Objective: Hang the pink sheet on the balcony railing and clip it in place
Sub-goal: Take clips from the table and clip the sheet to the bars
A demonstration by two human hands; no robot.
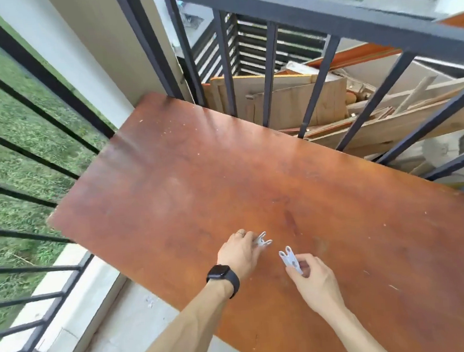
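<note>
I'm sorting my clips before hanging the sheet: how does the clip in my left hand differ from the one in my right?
The left clip sits low by the table, half hidden by the left hand; the right clip, pinched by the right hand, shows nearly whole. The left clip's prongs point right; the right clip's point forward. Both are white.

I have bare surface to pass over the worktop (211,177), middle and right; railing bars (270,72) fence its far and left edges, planks (328,104) beyond.
</note>
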